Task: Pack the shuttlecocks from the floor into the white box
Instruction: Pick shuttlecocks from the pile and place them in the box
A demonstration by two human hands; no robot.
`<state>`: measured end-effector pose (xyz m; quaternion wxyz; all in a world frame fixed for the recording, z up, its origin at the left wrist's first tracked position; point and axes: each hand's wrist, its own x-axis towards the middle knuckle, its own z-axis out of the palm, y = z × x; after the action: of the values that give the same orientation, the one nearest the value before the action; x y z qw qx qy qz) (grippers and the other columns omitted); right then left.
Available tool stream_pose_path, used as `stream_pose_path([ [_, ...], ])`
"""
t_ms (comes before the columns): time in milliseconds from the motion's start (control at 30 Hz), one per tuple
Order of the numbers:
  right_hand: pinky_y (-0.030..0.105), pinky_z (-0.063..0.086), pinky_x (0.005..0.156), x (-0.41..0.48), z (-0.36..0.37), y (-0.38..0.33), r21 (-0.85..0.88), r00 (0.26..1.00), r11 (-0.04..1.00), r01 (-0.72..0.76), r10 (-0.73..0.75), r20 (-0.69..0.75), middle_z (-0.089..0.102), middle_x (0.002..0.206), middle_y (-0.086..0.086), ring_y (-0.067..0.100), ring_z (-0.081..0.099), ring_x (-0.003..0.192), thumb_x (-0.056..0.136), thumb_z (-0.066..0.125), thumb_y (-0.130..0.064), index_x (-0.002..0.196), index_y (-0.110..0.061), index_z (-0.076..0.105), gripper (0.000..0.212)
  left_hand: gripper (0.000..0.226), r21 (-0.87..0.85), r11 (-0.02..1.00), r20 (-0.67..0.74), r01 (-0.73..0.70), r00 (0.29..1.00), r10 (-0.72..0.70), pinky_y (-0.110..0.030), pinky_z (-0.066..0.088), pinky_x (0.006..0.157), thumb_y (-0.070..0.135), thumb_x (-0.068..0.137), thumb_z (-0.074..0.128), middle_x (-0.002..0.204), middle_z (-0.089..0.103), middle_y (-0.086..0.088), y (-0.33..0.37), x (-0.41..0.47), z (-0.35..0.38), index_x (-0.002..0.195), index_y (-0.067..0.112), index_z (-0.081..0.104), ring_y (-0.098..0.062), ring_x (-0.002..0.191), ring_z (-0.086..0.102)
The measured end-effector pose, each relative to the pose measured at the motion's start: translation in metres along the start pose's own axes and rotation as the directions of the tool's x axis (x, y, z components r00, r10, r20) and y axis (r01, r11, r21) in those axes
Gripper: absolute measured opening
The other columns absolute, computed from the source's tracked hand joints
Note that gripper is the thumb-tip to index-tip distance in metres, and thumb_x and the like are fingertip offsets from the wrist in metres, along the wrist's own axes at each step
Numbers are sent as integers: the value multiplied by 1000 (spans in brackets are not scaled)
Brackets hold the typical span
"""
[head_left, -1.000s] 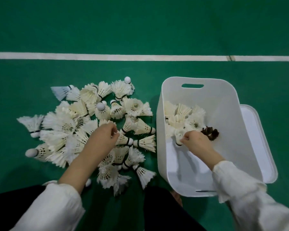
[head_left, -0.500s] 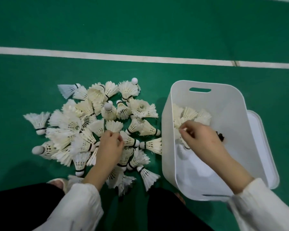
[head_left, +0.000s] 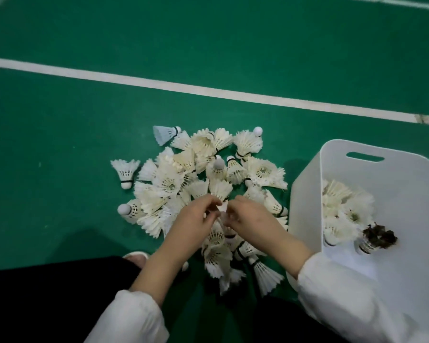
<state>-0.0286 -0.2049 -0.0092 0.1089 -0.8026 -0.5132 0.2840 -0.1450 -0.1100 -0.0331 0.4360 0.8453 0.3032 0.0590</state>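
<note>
A heap of several white feather shuttlecocks [head_left: 183, 179] lies on the green floor. The white box [head_left: 305, 194] stands to its right and holds several shuttlecocks [head_left: 344, 206], one of them dark brown [head_left: 379, 237]. My left hand [head_left: 196, 224] and my right hand [head_left: 250, 220] meet over the near middle of the heap. Both pinch the same white shuttlecock [head_left: 222, 210] between their fingertips. Much of that shuttlecock is hidden by the fingers.
A white court line [head_left: 208, 91] crosses the green floor beyond the heap. My dark trouser legs [head_left: 47, 293] and a white shoe tip [head_left: 136, 257] sit at the near edge. Bare green floor lies left of the heap.
My right hand has left the box and come left to the heap. It now meets my left hand on one shuttlecock. The camera has swung left, so the box sits further right.
</note>
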Motion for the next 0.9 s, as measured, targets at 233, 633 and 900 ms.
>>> stream_pose_path([
  [233, 28, 42, 69, 6, -4, 15, 31, 981, 990, -135, 138, -134, 53, 93, 2, 18, 52, 80, 92, 49, -23, 89, -9, 55, 15, 41, 244, 956, -65, 163, 986, -152, -32, 31, 103, 13, 92, 49, 133, 48, -9, -40, 57, -3, 132, 9, 43, -23, 124, 40],
  [633, 27, 34, 63, 6, 0, 28, 81, 955, 965, -250, 259, -142, 49, 84, -1, 17, 49, 75, 91, 50, -25, 80, -15, 46, 16, 21, 200, 972, -107, 122, 989, -102, -29, 29, 48, 31, 93, 49, 61, 51, 0, -36, 41, 3, 78, 15, 50, -17, 56, 47],
  [900, 15, 32, 54, 8, 0, 22, 117, 958, 974, -195, 215, -189, 47, 82, -4, 13, 50, 74, 91, 51, -25, 79, -18, 46, 15, 49, 184, 896, -207, 404, 907, -367, -35, 45, 64, 35, 94, 44, 84, 65, -16, -60, 29, -14, 137, 17, 29, -32, 76, 60],
])
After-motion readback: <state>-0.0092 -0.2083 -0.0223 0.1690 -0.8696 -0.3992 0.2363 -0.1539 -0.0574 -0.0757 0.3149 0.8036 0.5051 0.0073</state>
